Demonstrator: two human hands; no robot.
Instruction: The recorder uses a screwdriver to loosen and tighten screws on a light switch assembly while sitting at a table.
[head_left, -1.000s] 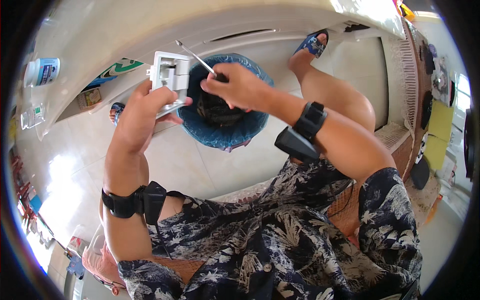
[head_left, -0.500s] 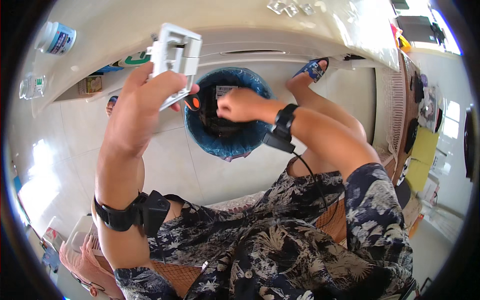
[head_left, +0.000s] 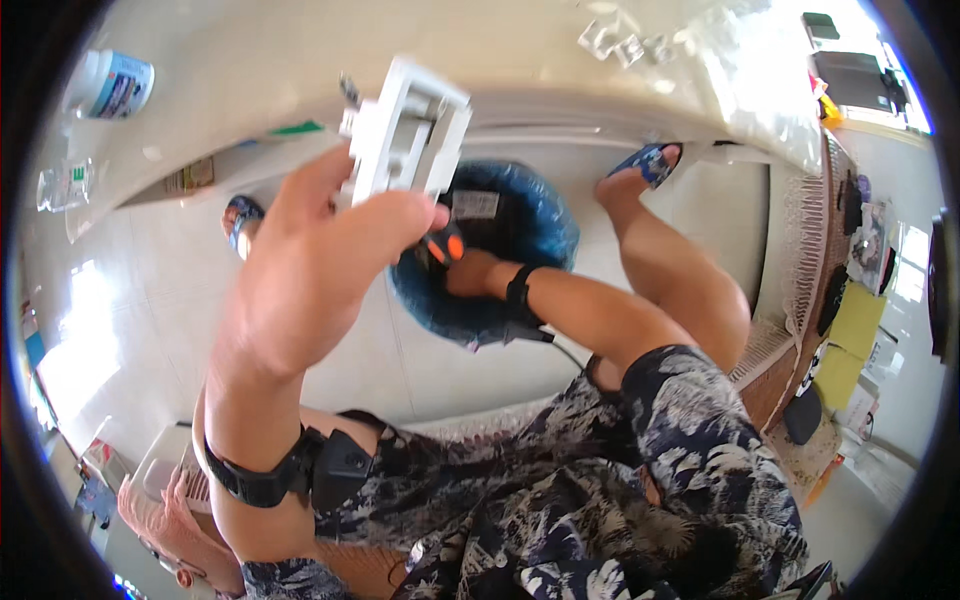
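- Two hands busy, seen from above. The left hand [head_left: 330, 260] is raised close to the camera, fingers wrapped around a white plastic switch module [head_left: 410, 130], thumb pressed on its lower edge. So that one's clamped on the part.
- Switch module sits at about 11 o'clock from the middle of the view, held up in the air, just in front of the table edge [head_left: 560, 125].
- Right hand [head_left: 470, 272] is lower, down inside the blue basin [head_left: 540, 240] on the floor, fingers closed around the orange-and-black screwdriver handle [head_left: 445, 243]. Tip of the tool is hidden, can't tell where it points.
- My guess on handling: the module looks light and rigid, hard moulded plastic, a bit slick, with thin clips and a small metal bit at the top that could bend or snap. Best held by the solid side walls like now, not the little tabs.
- White bottle [head_left: 112, 85] lies at 10 o'clock on the table; clear plastic bits [head_left: 625, 42] at 1 o'clock.
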